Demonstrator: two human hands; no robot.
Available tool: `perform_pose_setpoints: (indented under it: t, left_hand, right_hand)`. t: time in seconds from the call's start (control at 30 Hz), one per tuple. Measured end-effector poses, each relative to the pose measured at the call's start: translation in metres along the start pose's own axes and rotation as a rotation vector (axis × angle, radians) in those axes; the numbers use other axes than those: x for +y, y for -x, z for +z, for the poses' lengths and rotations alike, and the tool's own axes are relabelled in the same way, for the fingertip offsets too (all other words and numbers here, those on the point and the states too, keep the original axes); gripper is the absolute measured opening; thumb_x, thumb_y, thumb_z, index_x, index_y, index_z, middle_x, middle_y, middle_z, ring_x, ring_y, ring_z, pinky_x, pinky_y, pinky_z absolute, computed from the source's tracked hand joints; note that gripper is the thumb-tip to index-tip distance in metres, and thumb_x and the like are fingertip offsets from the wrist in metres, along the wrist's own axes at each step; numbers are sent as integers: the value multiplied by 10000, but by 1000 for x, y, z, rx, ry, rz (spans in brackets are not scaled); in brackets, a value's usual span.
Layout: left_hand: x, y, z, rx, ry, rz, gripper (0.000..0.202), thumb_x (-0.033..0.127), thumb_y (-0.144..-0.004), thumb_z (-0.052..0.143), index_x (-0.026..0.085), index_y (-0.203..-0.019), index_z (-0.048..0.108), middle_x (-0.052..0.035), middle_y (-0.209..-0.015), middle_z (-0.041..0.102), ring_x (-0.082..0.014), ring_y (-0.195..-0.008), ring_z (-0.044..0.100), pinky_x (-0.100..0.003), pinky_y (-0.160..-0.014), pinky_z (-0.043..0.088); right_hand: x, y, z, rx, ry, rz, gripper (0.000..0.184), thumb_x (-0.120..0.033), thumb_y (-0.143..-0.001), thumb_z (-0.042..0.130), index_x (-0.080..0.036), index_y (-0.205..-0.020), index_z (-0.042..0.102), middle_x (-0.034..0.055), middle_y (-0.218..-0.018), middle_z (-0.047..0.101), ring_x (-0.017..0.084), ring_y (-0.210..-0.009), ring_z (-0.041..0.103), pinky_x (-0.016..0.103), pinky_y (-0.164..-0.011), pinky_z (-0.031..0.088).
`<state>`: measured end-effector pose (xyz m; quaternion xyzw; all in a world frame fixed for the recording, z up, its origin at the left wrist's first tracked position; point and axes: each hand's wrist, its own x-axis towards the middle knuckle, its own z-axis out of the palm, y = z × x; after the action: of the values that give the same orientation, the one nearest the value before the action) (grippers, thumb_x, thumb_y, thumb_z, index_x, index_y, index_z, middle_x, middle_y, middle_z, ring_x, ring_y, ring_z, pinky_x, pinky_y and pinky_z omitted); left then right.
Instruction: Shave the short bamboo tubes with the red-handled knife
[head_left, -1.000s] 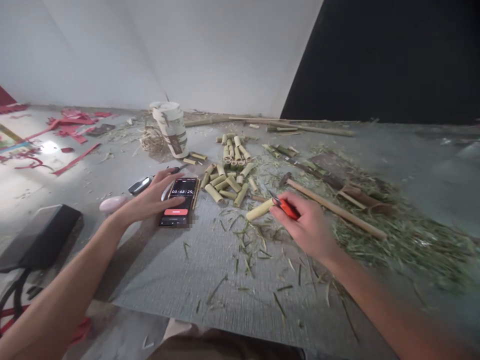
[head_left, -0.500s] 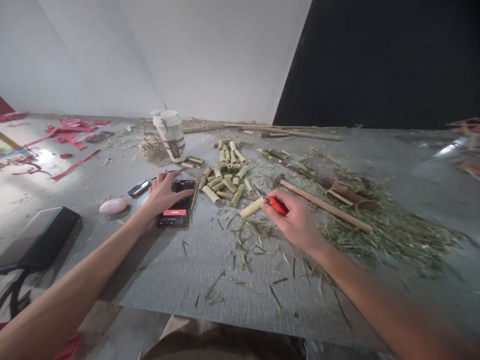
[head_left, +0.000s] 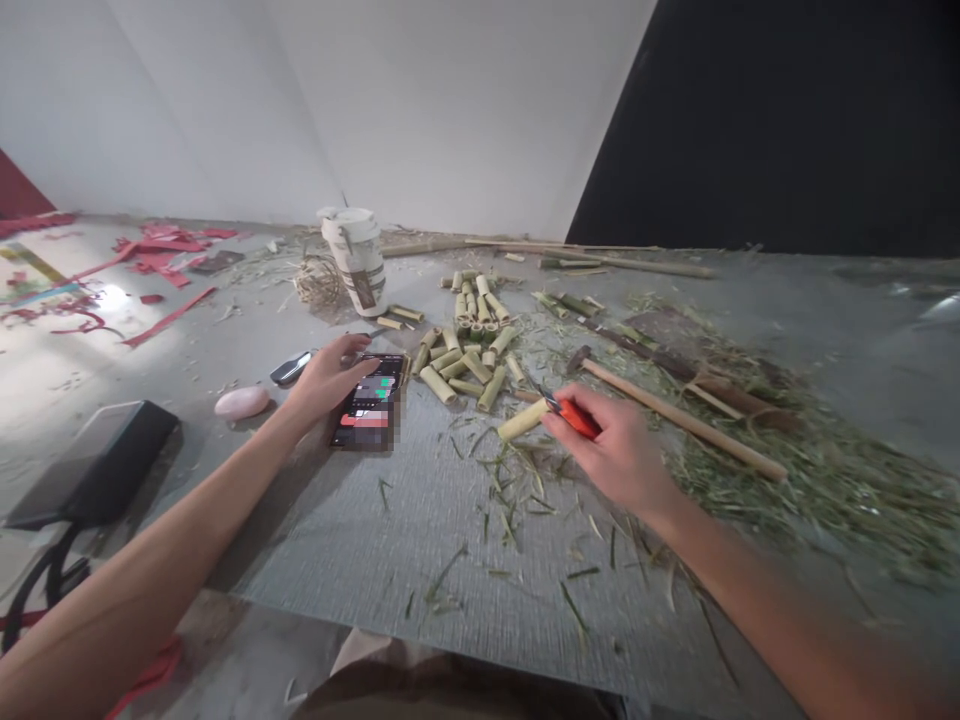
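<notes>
My left hand rests on a phone lying on the grey mat, the thumb touching its lit screen, the fingers spread over its left edge. My right hand is closed around an orange-handled knife, its blade pointing up and left. A short pale bamboo piece is held in the same hand, sticking out to the left. A pile of cut bamboo tubes lies just beyond the phone.
A paper cup and a coil of twine stand at the back. A hammer with a long wooden handle lies right amid green shavings. A black box, a pink stone, a dark clip lie left. Red paper scraps lie far left.
The phone screen changed from a timer with a red button to a different, multi-coloured screen. My left thumb shifted on the screen. My right hand stayed closed on the knife and bamboo.
</notes>
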<state>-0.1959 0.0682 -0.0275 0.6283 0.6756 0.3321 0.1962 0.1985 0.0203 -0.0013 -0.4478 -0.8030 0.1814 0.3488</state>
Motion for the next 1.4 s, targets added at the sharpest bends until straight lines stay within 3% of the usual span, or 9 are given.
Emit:
perform_pose_setpoints:
  t: [0.33, 1.4]
  left_hand:
    - [2, -1, 1, 43, 31, 29, 349, 399, -859, 643, 209, -1150, 677, -89, -1101, 747, -253, -990, 691, -405, -897, 523]
    - [-7, -6, 3, 46, 112, 46, 336, 280, -776, 677, 202, -1103, 690, -87, -1081, 743, -239, -902, 656, -406, -851, 505]
  right_hand:
    - [-2, 0, 3, 7, 51, -9, 148, -396, -960, 602, -256, -914, 601, -45, -623, 491, 138, -553, 428, 329, -577, 324]
    - [-6, 2, 2, -1, 28, -62, 128, -375, -970, 613, -253, -930, 612, -58, -618, 483, 129, -554, 433, 299, -568, 339]
